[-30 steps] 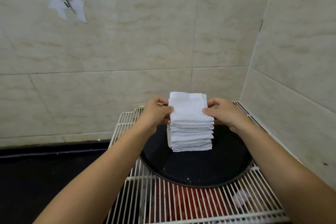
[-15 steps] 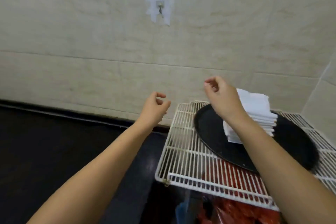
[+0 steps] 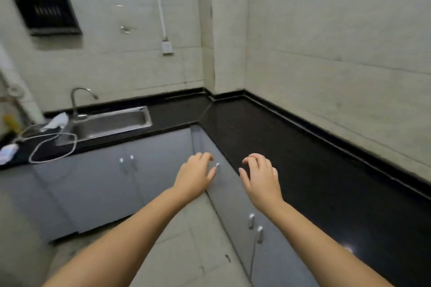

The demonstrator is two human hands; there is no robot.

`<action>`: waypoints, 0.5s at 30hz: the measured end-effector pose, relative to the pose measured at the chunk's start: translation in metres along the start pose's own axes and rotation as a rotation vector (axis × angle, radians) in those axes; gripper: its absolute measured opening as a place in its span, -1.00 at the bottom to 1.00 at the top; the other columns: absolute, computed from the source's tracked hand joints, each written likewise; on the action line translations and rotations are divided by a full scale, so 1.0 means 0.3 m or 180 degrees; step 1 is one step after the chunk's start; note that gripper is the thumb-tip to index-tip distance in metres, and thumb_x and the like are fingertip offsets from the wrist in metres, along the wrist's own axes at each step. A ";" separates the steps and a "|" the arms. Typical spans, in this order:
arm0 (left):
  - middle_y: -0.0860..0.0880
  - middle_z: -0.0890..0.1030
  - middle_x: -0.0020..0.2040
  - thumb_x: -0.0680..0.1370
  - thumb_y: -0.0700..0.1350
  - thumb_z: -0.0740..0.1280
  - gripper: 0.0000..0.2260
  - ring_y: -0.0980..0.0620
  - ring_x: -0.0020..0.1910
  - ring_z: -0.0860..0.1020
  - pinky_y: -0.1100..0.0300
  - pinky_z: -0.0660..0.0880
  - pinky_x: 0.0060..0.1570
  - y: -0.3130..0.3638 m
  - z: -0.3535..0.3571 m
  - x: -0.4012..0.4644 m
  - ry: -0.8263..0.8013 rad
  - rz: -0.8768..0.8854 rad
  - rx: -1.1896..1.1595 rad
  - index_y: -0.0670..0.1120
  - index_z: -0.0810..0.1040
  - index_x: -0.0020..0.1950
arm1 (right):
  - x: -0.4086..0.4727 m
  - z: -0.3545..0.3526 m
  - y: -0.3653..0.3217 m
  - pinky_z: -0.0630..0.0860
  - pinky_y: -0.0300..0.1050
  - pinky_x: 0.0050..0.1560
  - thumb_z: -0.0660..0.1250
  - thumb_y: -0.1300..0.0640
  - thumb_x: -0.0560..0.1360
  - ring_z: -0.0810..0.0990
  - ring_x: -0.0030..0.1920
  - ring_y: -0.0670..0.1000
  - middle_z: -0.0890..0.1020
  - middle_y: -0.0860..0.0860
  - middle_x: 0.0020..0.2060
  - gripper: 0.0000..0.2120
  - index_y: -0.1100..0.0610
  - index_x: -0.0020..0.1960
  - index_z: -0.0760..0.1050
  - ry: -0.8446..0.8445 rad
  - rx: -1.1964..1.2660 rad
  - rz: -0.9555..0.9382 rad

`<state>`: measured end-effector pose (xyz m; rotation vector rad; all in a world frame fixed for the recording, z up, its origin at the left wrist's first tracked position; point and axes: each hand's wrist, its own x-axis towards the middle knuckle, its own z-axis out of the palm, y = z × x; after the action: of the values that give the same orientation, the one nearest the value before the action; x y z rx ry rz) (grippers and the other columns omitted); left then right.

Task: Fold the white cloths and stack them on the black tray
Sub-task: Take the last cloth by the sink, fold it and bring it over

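Both hands are out in front, mid-frame, palms down and holding nothing. The left hand [image 3: 195, 176] hangs over the grey cabinets [image 3: 98, 184], its fingers loosely curled, thumb angled right. The right hand [image 3: 260, 178] sits just right of it, apart from it, over the inner edge of the black counter [image 3: 303, 170], fingers half-bent like a claw, touching nothing as far as the view shows. Bare forearms run in from the lower corners of the frame.

The white cloths and the black tray are nowhere in this view, so their place cannot be told from here.

The counter runs in an L: one leg along the right of the frame, the other across the middle towards the left. Set into that left leg is a steel sink [image 3: 112, 122] with a curved tap [image 3: 78, 98] behind it. A crumpled white rag [image 3: 57, 120] lies just left of the sink, and a looped white cable [image 3: 52, 147] trails over the counter edge beneath it. Upper left, a dark rack [image 3: 46, 13] hangs on the tiled wall [image 3: 326, 42], blurred. A white socket [image 3: 167, 47] sits upper centre with a conduit running up from it. Pale floor tiles [image 3: 186, 251] fill the bottom between the arms.
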<state>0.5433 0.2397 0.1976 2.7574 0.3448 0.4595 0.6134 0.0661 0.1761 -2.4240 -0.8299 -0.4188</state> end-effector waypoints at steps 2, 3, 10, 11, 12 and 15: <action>-0.08 0.49 0.16 0.60 0.03 0.19 -0.70 -0.06 0.20 0.43 0.03 0.41 0.16 -0.212 -0.040 -0.050 -0.0068 -0.0355 0.0054 -0.10 0.41 0.26 | 0.040 0.163 -0.149 0.42 0.08 0.08 0.22 -0.02 0.53 0.49 0.21 0.15 0.50 0.08 0.21 -0.69 0.13 0.17 0.49 -0.0257 0.0095 -0.0149; -0.08 0.48 0.17 0.60 0.04 0.18 -0.69 -0.05 0.21 0.43 0.04 0.40 0.16 -0.307 -0.057 -0.078 -0.0078 -0.0537 0.0029 -0.10 0.41 0.26 | 0.058 0.237 -0.224 0.39 0.09 0.14 0.22 -0.01 0.55 0.44 0.27 0.15 0.46 0.08 0.27 -0.67 0.13 0.23 0.47 -0.0424 0.0166 -0.0202; -0.06 0.49 0.17 0.61 0.08 0.16 -0.68 -0.04 0.22 0.42 0.05 0.39 0.18 -0.830 -0.120 -0.173 0.0083 -0.1492 0.0098 -0.08 0.43 0.25 | 0.201 0.665 -0.650 0.19 0.00 0.35 0.06 -0.08 0.61 0.19 0.46 0.04 0.23 -0.01 0.46 -0.55 0.03 0.46 0.21 -0.1409 0.0269 -0.1039; -0.06 0.49 0.17 0.61 0.08 0.15 -0.67 -0.05 0.23 0.42 0.04 0.38 0.19 -0.896 -0.134 -0.161 0.0099 -0.1559 0.0107 -0.09 0.43 0.25 | 0.237 0.719 -0.693 0.18 0.00 0.36 0.05 -0.08 0.61 0.18 0.47 0.03 0.22 -0.01 0.47 -0.55 0.03 0.46 0.20 -0.1500 0.0253 -0.1135; -0.07 0.49 0.18 0.61 0.08 0.15 -0.67 -0.05 0.23 0.42 0.03 0.38 0.20 -0.960 -0.149 -0.144 0.0123 -0.1619 0.0112 -0.09 0.43 0.26 | 0.279 0.771 -0.731 0.17 0.00 0.37 0.05 -0.09 0.61 0.17 0.47 0.03 0.21 -0.01 0.47 -0.54 0.02 0.47 0.18 -0.1575 0.0237 -0.1230; -0.07 0.49 0.19 0.61 0.08 0.16 -0.67 -0.05 0.24 0.41 0.04 0.38 0.21 -1.146 -0.195 -0.083 0.0207 -0.1805 0.0212 -0.09 0.42 0.27 | 0.431 0.917 -0.831 0.15 0.02 0.40 0.04 -0.09 0.62 0.15 0.47 0.04 0.20 0.01 0.47 -0.54 0.03 0.47 0.16 -0.1763 0.0241 -0.1466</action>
<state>0.4375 0.5642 0.1224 2.5446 1.1299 0.3879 0.5843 0.4522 0.1085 -2.2874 -1.6198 0.1396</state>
